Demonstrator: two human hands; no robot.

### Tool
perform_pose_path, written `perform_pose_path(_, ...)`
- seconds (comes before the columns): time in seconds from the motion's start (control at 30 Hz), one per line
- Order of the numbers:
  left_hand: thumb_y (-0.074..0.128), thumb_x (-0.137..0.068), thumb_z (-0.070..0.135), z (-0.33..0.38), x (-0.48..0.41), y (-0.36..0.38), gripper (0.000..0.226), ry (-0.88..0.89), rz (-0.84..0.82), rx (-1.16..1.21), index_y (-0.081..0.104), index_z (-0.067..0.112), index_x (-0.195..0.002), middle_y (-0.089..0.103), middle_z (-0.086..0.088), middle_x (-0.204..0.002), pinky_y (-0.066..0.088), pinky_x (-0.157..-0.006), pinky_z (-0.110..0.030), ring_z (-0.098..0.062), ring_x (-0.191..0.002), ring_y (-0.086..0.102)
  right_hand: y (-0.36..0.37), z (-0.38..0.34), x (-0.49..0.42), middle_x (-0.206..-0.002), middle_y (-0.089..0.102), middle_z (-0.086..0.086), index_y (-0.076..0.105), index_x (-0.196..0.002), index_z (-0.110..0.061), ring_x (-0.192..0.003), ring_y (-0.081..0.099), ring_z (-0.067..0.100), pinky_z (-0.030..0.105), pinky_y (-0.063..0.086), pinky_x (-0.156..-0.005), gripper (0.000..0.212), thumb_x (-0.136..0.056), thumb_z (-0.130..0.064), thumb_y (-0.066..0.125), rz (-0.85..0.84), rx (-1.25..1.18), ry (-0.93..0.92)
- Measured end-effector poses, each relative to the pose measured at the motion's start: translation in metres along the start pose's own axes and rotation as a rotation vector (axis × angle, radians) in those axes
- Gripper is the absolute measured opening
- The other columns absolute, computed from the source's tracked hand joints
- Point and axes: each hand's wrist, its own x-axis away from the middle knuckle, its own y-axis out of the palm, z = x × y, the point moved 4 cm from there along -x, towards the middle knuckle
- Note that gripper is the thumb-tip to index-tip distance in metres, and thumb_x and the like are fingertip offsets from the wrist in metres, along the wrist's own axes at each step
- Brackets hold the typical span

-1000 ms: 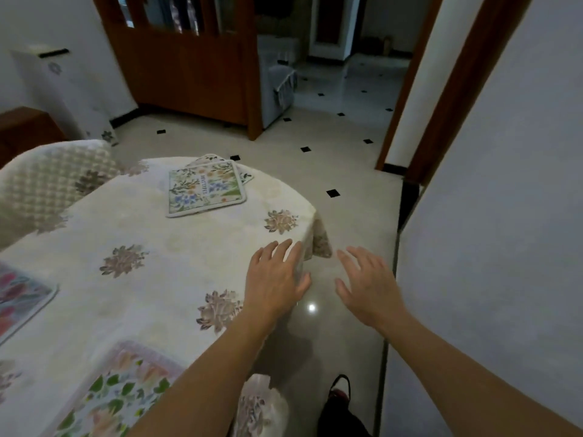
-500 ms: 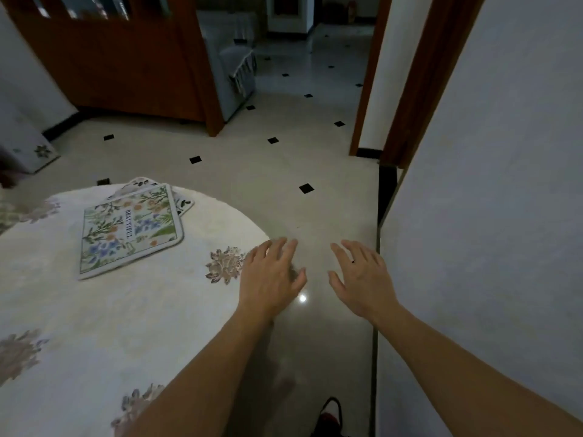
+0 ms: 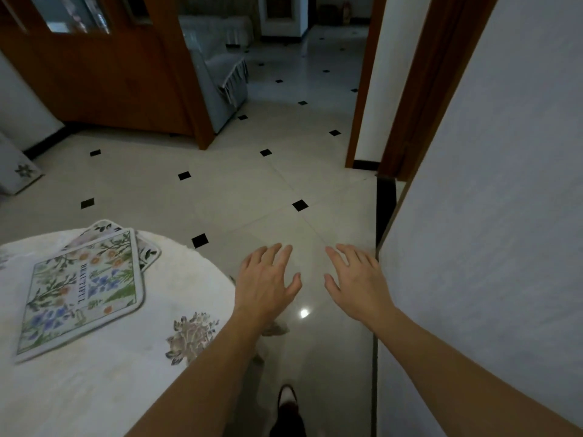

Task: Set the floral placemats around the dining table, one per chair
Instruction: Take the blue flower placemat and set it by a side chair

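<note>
Placemats (image 3: 82, 291) are lying stacked on the dining table (image 3: 94, 389), toward its far edge. The left hand (image 3: 266, 279) is hovering just off the table's rim and the right hand (image 3: 356, 279) farther out from it, both palm down, fingers spread and loose, holding nothing. The person seems to be going for the next mat; this is asking to reach the stack and lift only the top one.

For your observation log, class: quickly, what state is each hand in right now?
Left hand: open, fingers spread, holding nothing.
Right hand: open, fingers spread, holding nothing.
</note>
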Motion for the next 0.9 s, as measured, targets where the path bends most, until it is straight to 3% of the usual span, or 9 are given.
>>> perform_pose_path(0.17,0.037,-0.091,0.059,-0.003,-0.068,0.018,0.064,0.022,-0.024,-0.005,0.041,0.025,-0.146,0.050,-0.002,-0.148,0.037,-0.109,-0.042,-0.024,-0.134,0.046,0.016,0.028,-0.056,-0.130,0.062,0.011,0.058,-0.135,-0.014,-0.119,0.058,0.028,0.049,0.047,-0.100,0.055,-0.091,-0.044,0.040,-0.020,0.009,0.015)
perform_pose_path(0.3,0.037,-0.088,0.058,-0.015,-0.134,0.034,0.064,0.016,0.009,-0.001,0.050,0.023,-0.141,0.058,-0.003,-0.140,0.045,-0.102,-0.043,-0.025,-0.127,0.054,0.030,0.047,-0.117,-0.131,0.061,0.010,0.057,-0.135,-0.015,-0.121,0.057,0.027,0.049,0.046,-0.102,0.056,-0.091,-0.044,0.039,-0.033,0.030,0.012)
perform_pose_path(0.5,0.040,-0.085,0.058,-0.060,-0.233,0.048,0.064,-0.064,0.033,0.061,0.056,0.022,-0.136,0.062,-0.003,-0.135,0.048,-0.097,-0.043,-0.026,-0.122,0.057,0.036,0.069,-0.245,-0.129,0.062,0.010,0.058,-0.132,-0.015,-0.118,0.057,0.027,0.047,0.045,-0.102,0.050,-0.090,-0.040,0.050,-0.011,0.099,-0.054)
perform_pose_path(0.67,0.038,-0.088,0.058,-0.103,-0.301,0.045,0.064,-0.115,0.052,0.035,0.050,0.024,-0.140,0.057,-0.001,-0.141,0.044,-0.104,-0.042,-0.025,-0.128,0.052,0.050,0.052,-0.338,-0.130,0.061,0.011,0.058,-0.133,-0.013,-0.119,0.057,0.027,0.047,0.046,-0.102,0.050,-0.090,-0.038,0.054,0.005,0.084,-0.107)
perform_pose_path(0.9,0.046,-0.089,0.056,-0.160,-0.345,0.039,0.060,-0.198,0.076,-0.024,0.050,0.024,-0.140,0.058,-0.002,-0.140,0.043,-0.104,-0.041,-0.025,-0.127,0.053,0.082,0.013,-0.416,-0.128,0.062,0.009,0.059,-0.131,-0.016,-0.118,0.058,0.027,0.047,0.046,-0.101,0.055,-0.090,-0.045,0.037,-0.047,0.017,-0.206)
